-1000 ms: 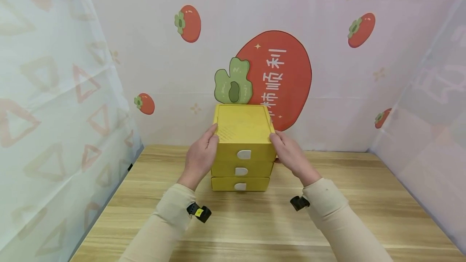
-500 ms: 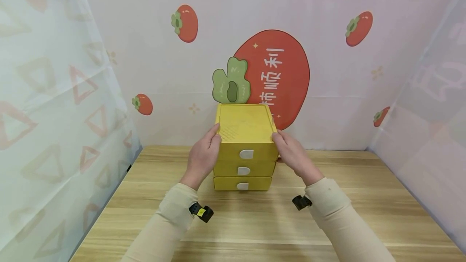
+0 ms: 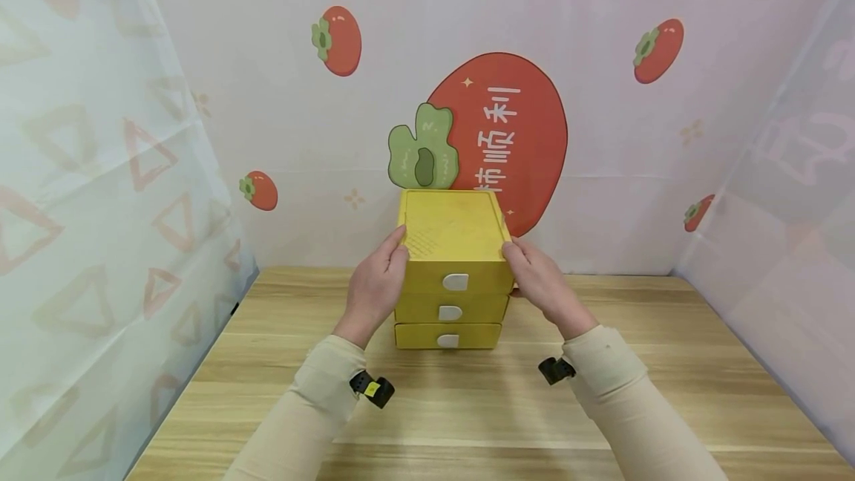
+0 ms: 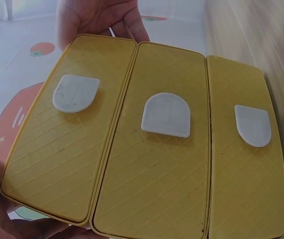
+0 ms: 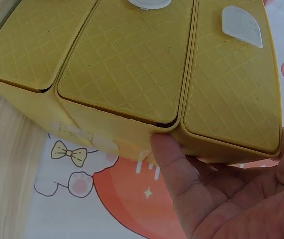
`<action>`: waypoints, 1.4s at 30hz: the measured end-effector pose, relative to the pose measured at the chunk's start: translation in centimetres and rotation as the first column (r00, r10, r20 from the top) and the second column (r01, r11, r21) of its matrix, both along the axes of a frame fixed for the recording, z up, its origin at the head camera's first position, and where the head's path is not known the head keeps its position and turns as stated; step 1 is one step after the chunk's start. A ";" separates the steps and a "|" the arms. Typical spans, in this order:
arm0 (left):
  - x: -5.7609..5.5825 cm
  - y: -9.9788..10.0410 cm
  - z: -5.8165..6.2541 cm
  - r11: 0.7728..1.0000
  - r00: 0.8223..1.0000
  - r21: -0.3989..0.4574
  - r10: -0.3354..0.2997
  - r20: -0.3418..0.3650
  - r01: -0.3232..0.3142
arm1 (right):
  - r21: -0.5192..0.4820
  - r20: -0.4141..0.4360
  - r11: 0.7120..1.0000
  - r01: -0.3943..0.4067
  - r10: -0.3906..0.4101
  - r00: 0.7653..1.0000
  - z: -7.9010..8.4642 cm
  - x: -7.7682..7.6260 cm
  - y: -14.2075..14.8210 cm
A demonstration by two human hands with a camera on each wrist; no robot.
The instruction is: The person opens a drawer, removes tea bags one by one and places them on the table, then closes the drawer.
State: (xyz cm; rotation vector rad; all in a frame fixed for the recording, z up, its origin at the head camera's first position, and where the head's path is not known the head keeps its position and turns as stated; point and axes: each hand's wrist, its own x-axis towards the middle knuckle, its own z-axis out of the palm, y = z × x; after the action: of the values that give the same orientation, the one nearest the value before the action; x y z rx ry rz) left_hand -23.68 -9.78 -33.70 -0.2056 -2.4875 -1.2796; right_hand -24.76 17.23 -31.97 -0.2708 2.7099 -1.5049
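A yellow desktop drawer box (image 3: 456, 225) stands upright on the wooden table near the back wall. Its front has three stacked drawers with white rounded tabs, all pushed in, and a quilted pattern shows in both wrist views. My left hand (image 3: 377, 284) grips the upper left side, thumb along the top edge. On the opposite side my right hand (image 3: 542, 282) holds the upper right edge, its thumb also on top. In the right wrist view the fingers of the right hand (image 5: 231, 199) lie against the box's side. Behind the box, its back is hidden.
The wooden table (image 3: 454, 414) extends in front and to both sides. A white cloth wall (image 3: 294, 117) with printed persimmons stands close behind the box. Printed cloth side walls (image 3: 100, 243) border the table left and right.
The drawer box and both hands have shifted slightly to the right, while the wall print has drifted slightly left in the head view. Both hands keep the same hold.
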 end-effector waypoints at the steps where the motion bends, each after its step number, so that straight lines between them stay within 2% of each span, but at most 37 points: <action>1: 0.0 0.0 0.0 1.000 1.000 0.001 -0.001 0.000 0.001 | 0.001 0.002 1.000 0.002 -0.002 1.000 0.0 0.0 0.0; 21: -0.2 0.0 -0.3 0.999 1.000 0.035 0.000 0.010 -0.001 | -0.002 0.018 1.000 0.011 -0.011 1.000 -0.1 -0.2 0.1; 27: -0.5 -0.2 -0.4 0.997 0.999 0.075 -0.032 0.034 0.029 | 0.001 0.012 1.000 0.018 -0.018 1.000 -0.2 -0.2 0.2; 32: -0.8 -0.5 -0.3 0.987 0.996 0.146 -0.070 0.062 0.061 | 0.007 -0.003 1.000 0.023 -0.023 1.000 -0.2 -0.2 0.2; 35: -1.0 -0.9 -0.4 0.979 0.994 0.190 -0.093 0.066 0.079 | 0.044 -0.039 0.998 0.035 -0.033 0.999 -0.3 -0.1 0.2; 38: -1.1 -1.3 -0.5 0.969 0.990 0.223 -0.122 0.074 0.103 | 0.104 -0.112 0.993 0.062 -0.051 0.992 -0.3 0.0 0.2; 40: -1.2 -1.5 -0.4 0.965 0.986 0.234 -0.142 0.082 0.120 | 0.143 -0.182 0.985 0.093 -0.066 0.981 -0.4 0.1 0.1; 42: -1.3 -1.6 -0.3 0.963 0.984 0.234 -0.158 0.087 0.134 | 0.180 -0.277 0.975 0.133 -0.079 0.958 -0.3 0.2 -0.2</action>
State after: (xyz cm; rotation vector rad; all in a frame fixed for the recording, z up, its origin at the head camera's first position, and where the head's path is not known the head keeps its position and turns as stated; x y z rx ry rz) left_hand -24.99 -11.37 -34.00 -0.2771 -2.4221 -1.6631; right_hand -24.52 17.07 -32.31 -0.3498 3.1068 -1.2912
